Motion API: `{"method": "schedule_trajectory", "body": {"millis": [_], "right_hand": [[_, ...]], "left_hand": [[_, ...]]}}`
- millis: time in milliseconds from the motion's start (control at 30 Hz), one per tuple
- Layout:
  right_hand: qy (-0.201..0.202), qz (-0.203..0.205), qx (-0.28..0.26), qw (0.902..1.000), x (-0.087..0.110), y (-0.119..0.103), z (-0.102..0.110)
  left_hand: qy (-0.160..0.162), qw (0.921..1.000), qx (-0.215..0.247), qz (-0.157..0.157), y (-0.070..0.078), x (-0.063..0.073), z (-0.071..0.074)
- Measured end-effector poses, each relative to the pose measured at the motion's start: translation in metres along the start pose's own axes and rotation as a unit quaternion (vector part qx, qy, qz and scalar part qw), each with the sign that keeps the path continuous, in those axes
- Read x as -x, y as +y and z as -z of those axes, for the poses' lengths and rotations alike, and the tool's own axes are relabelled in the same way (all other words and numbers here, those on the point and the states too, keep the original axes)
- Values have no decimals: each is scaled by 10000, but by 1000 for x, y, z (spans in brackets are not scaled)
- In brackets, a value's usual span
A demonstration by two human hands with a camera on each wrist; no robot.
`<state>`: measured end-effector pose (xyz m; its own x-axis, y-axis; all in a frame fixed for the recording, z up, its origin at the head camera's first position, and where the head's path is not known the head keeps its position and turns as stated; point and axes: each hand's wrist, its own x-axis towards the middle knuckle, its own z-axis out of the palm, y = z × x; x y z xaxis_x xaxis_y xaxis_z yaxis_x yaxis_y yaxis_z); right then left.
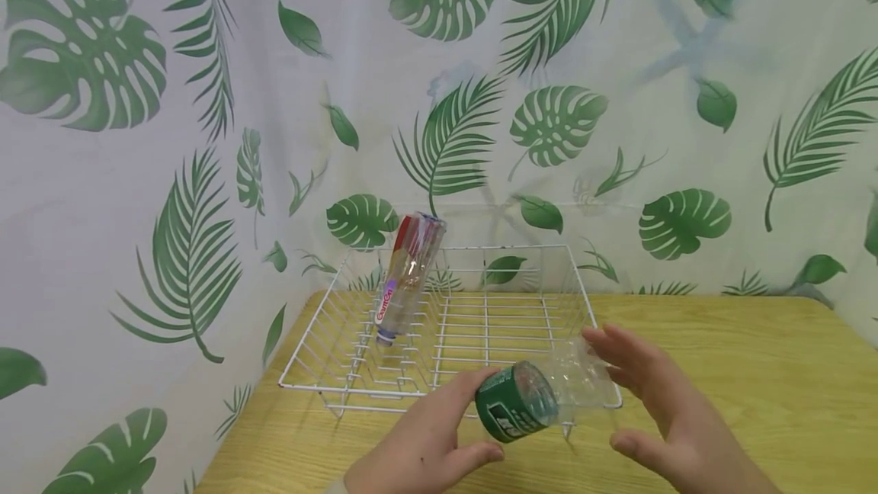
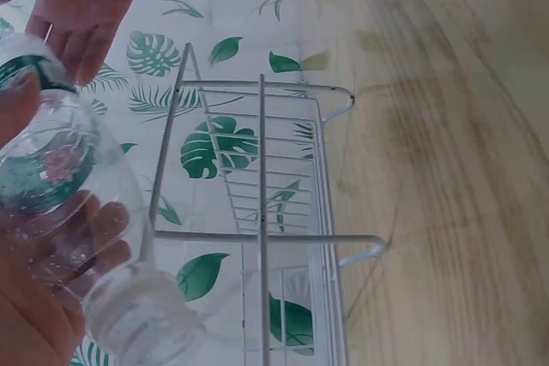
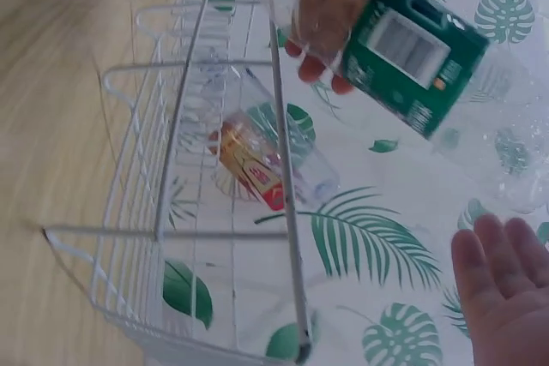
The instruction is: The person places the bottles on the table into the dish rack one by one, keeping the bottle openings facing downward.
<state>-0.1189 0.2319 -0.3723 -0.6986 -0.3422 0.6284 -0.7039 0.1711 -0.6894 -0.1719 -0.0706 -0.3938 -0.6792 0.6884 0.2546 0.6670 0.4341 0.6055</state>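
My left hand [image 1: 425, 437] grips a clear plastic bottle [image 1: 513, 406] with a green label, thumb on the near side. The bottle lies tilted above the front edge of a white wire rack. In the left wrist view its open-looking neck end [image 2: 141, 319] points toward the lower part of the picture. My right hand [image 1: 675, 418] has its fingers spread beside the bottle's other end. In the right wrist view a gap shows between those fingertips [image 3: 493, 250] and the bottle. Green label and barcode face the right wrist camera.
The white wire rack [image 1: 490, 248] stands on a wood-grain table [image 1: 727, 387]. Inside the rack, at its left, a second clear bottle [image 1: 410, 269] with a red and yellow label leans neck down. A leaf-patterned curtain [image 1: 617, 120] hangs behind and at the left.
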Motion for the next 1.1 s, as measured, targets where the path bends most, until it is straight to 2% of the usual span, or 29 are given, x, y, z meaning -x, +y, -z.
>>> {"method": "schedule_trajectory", "body": {"millis": [100,200,300,367,467,533,667,733,867,933,1100], "right_hand": [[117,603,-1133,9917,-1,10,-4],[146,884,-1848,9787,-2,17,-9],[193,770,-2195,9724,-1,19,-13],[165,841,-2395,9671,-1,23,-17],[-26,926,-2526,9631,0,29,-23],[-265,963,-2444,9645,0,32,-27],[-683,838,-2337,9663,2,31,-34],[-776,822,-2557,9601,1,28,-38],[-955,1065,-3136,9387,-2,20,-43],[-1062,1248,-3281,9303,-4,17,-43],[-1136,1455,-3237,9280,-7,12,-42]], "left_hand": [[181,9983,561,33,-2,0,-3],[214,9953,948,-51,-2,1,-6],[37,9928,1188,-122,-2,0,-9],[-149,9912,1301,-184,-3,-1,-11],[-368,9910,1191,-489,-4,-3,-14],[-515,9894,1197,-638,-4,-3,-16],[-895,9852,1344,-569,-4,-1,-19],[-1074,9828,1386,-573,-2,-1,-20],[-1294,9799,1293,-799,2,-2,-20],[-1441,9748,1524,-763,6,-4,-19],[-1670,9623,2116,-358,16,-5,-13]]}}
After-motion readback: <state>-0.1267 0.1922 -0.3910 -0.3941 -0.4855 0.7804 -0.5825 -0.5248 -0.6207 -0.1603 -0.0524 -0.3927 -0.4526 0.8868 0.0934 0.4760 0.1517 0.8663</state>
